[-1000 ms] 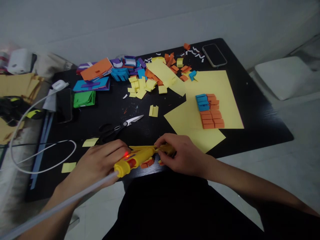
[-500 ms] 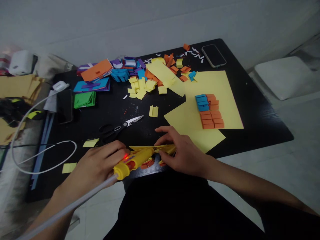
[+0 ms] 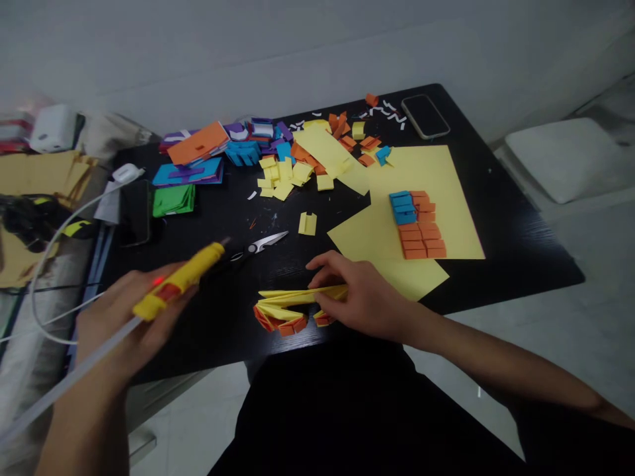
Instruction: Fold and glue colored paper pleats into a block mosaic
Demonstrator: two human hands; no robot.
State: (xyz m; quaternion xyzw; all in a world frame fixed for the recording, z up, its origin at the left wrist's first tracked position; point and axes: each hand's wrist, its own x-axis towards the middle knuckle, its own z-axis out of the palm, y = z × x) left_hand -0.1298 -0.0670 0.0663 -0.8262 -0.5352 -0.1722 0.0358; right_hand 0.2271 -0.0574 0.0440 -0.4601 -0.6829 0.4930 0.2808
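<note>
My left hand (image 3: 126,317) is wrapped round a yellow glue gun (image 3: 181,281) with a red light and a white glue stick trailing from its back; the gun is lifted off to the left of the work. A folded yellow and orange paper piece (image 3: 290,307) lies at the near edge of the black table (image 3: 506,218). My right hand (image 3: 367,297) presses the right end of that piece down, fingers curled over it. Black-handled scissors (image 3: 248,250) lie just beyond, between the gun's tip and the paper piece.
A yellow sheet (image 3: 446,182) carries rows of orange and blue folded tabs (image 3: 417,225). Loose yellow, orange, blue, purple and green paper bits (image 3: 278,155) litter the far side. A phone (image 3: 425,116) lies at the far right, another phone (image 3: 135,211) and white cables (image 3: 64,225) on the left.
My left hand has swung the glue gun up and to the left, away from the folded paper piece. My right hand stays on the piece, which now shows fully.
</note>
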